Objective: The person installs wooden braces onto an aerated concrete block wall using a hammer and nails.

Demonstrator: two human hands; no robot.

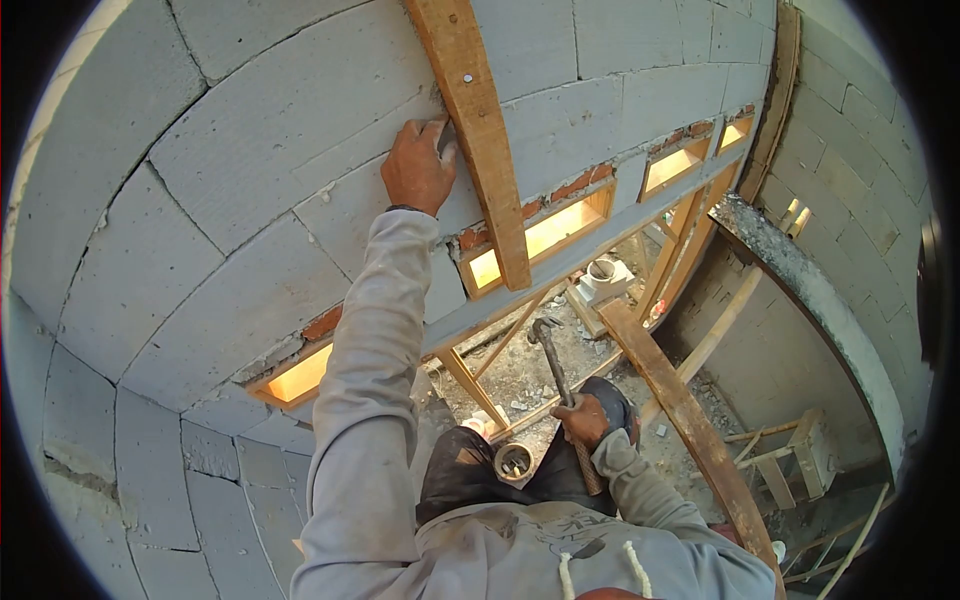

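Observation:
My left hand [418,168] is raised against the block wall, its bent fingers and thumb at the left edge of a wooden plank [482,150]. The plank leans upright along the wall, and a pale nail head or hole [467,78] shows in its face. The fingertips are partly hidden at the plank's edge. Low in front of my lap, my right hand [585,420] is wrapped round the handle of a claw hammer [551,355], whose head points up and away. Between my legs is a round container [515,462] with small pieces inside.
The grey block wall [240,150] has several small wood-framed openings, such as a lit one [560,228]. A long timber beam [690,410] runs past my right side. Far below lies a rubble-strewn floor [530,375]. A curved concrete edge [830,310] and a wooden frame [800,455] stand at right.

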